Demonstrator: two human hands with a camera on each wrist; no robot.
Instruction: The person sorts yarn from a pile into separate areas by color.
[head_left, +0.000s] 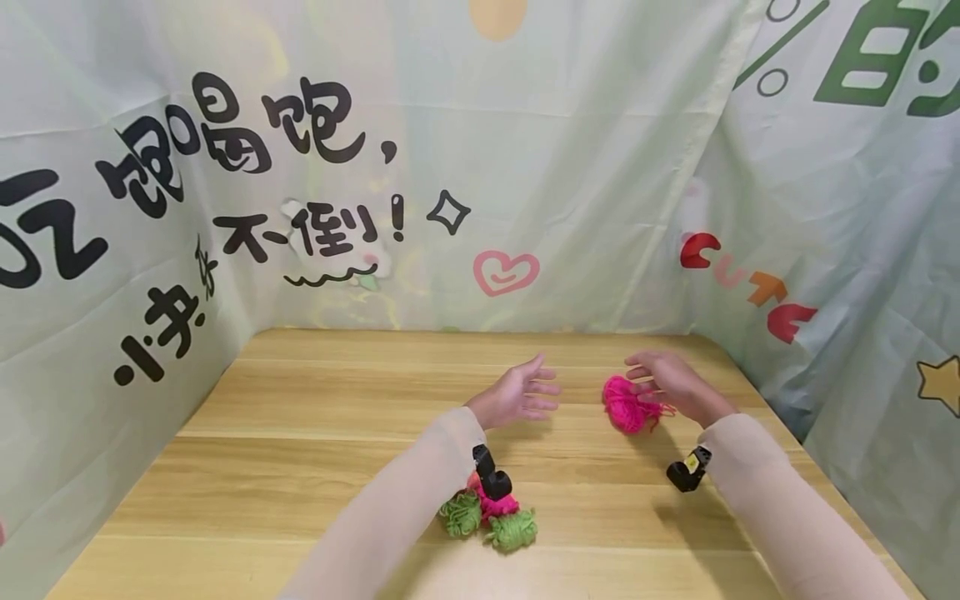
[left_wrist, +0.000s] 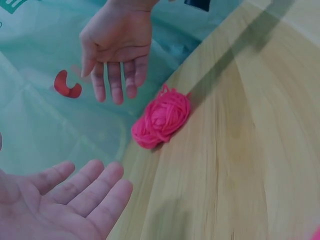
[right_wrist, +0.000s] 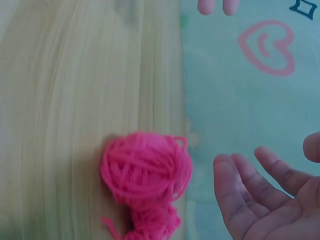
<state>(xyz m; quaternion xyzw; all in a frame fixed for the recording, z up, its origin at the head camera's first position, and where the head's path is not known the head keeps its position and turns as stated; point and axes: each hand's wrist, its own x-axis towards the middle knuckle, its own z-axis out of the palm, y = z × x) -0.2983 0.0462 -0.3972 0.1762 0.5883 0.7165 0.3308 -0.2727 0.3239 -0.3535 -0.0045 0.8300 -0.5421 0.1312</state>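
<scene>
I see the pink yarn lying on the table, wound into a bundle, strands loose at one end.

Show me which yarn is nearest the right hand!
It's the bright pink yarn by the right hand, farther back on the table. The others, two green bundles and more pink yarn, sit together by the left sleeve.
</scene>
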